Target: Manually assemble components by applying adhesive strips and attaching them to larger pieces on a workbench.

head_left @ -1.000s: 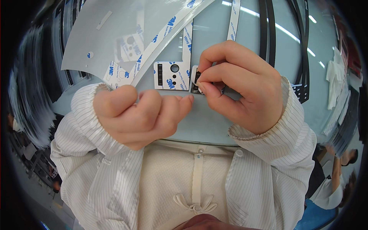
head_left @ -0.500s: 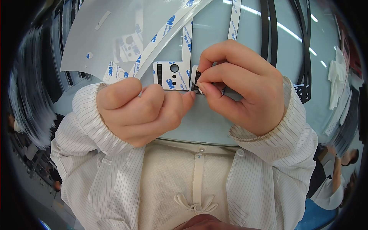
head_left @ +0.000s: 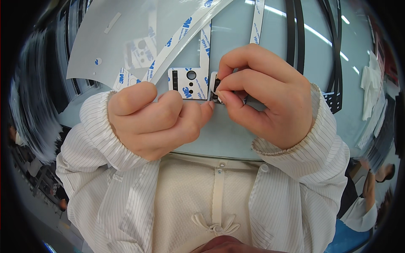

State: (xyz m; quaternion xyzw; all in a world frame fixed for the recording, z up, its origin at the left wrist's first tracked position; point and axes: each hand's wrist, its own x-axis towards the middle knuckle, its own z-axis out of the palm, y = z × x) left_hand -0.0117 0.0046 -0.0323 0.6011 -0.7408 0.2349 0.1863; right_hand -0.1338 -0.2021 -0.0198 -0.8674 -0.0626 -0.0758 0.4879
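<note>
Head view, looking down at a pale blue-grey table. Right hand: thumb and forefinger closed in a pinch on a small black part with a white edge, held just above the table near the picture's centre; the remaining fingers curl over it, so most of the part is hidden and its shape cannot be told with certainty. Left hand: fingers folded into a loose fist, one fingertip extended to the right and touching the lower edge of the small black part, close against the right thumb; whether anything lies inside the fist cannot be told. White adhesive-backed piece: flat on the table just left of the part, with a round hole and dark rectangular cut-outs, blue print on its liner; it continues upward as a narrow white strip. Clear film sheet: lies behind the left hand, upper left, over further printed liner strips. Black strips: run in parallel away from the person, upper right, well apart from both hands. Both forearms in white pinstriped sleeves.
</note>
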